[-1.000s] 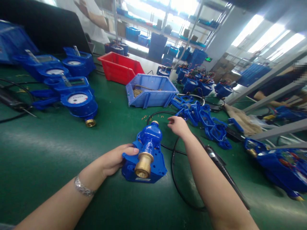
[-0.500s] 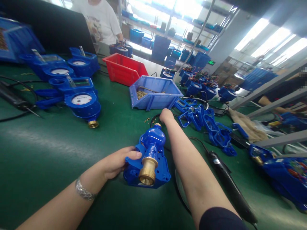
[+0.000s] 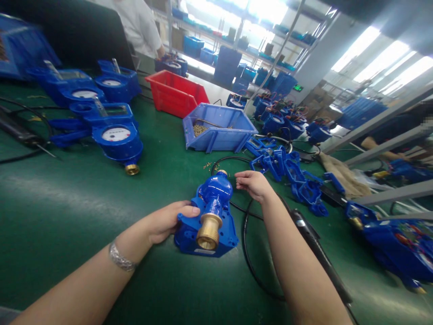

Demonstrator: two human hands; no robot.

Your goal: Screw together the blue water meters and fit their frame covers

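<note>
A blue water meter with a threaded brass end lies underside up on the green bench, its blue housing beneath. My left hand is closed around the housing's left side, thumb on top. Just right of the meter's far end, my right hand is closed in a pinch. Whatever its fingertips hold is too small to make out. Several loose brass screws lie beyond the meter, in front of a light blue bin with more screws inside.
Several meters stand at left near an electric screwdriver. Another black screwdriver and its looping cable lie right. Blue frames are heaped behind it. A red bin stands at the back; a co-worker is beyond.
My right hand has drawn back from near the loose screws toward me and to the right, its fingers now showing in a pinch. My left hand keeps its hold on the water meter.
</note>
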